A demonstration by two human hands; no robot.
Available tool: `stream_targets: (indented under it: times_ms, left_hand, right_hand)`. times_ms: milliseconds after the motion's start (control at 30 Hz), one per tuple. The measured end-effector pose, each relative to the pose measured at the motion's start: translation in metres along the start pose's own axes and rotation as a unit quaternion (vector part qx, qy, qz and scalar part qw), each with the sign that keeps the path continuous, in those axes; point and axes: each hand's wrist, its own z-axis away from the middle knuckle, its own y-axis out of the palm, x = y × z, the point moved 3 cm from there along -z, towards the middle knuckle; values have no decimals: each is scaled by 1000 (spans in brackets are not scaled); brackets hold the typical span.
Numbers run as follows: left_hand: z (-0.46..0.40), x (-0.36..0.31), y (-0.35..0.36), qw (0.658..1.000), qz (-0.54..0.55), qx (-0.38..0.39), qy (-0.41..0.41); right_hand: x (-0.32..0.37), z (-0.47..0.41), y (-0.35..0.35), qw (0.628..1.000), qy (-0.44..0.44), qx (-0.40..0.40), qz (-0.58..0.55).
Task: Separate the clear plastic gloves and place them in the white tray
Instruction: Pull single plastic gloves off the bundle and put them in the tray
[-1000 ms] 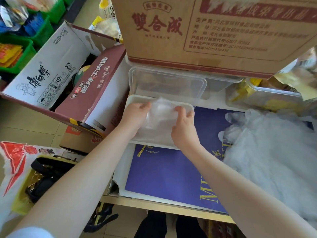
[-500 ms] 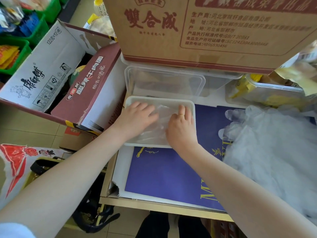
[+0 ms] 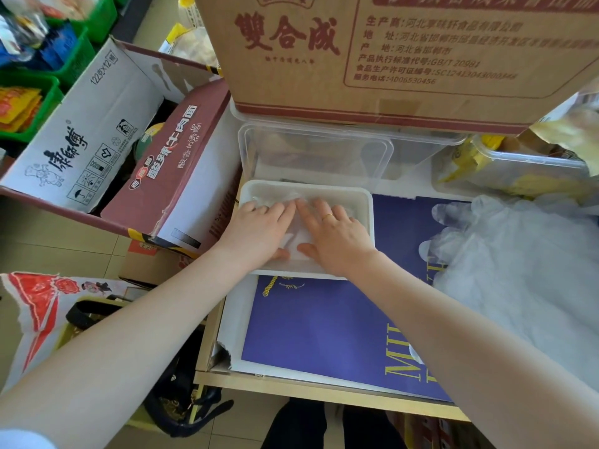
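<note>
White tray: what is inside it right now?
The white tray holds clear plastic gloves, pressed flat under the left hand and right hand. How many gloves lie there cannot be told; the hands cover most of them.

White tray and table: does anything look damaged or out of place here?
The white tray sits square, both hands pressing gloves flat in it. Odd things: the white paper under the blue sheet is torn at its near left corner, and the loose glove pile sprawls over the sheet's right side.
</note>
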Motion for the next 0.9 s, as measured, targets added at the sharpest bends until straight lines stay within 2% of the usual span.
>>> stream_targets:
  times_ms: [233, 367, 400, 433, 500, 667, 800, 900]
  left_hand:
    - [1, 1, -1, 998, 25, 59, 2]
    - [7, 0, -6, 999, -16, 34, -6]
    - [6, 1, -7, 1000, -16, 9, -12]
    - [7, 0, -5, 999, -3, 29, -13]
    - [7, -3, 2, 998, 24, 44, -26]
    - [5, -5, 1, 994, 48, 80, -59]
    - [3, -3, -4, 991, 47, 101, -68]
    - [7, -6, -10, 991, 51, 87, -89]
  right_hand:
    - [4, -1, -4, 992, 84, 25, 96]
    - [-3, 6, -8, 976, 96, 52, 189]
    - [-5, 8, -10, 971, 88, 56, 213]
    - [-7, 11, -12, 969, 79, 62, 226]
    - [-14, 15, -15, 970, 65, 65, 225]
    - [-29, 26, -10, 977, 40, 17, 210]
    - [-31, 25, -7, 976, 40, 28, 213]
    - [-32, 34, -15, 993, 9, -55, 107]
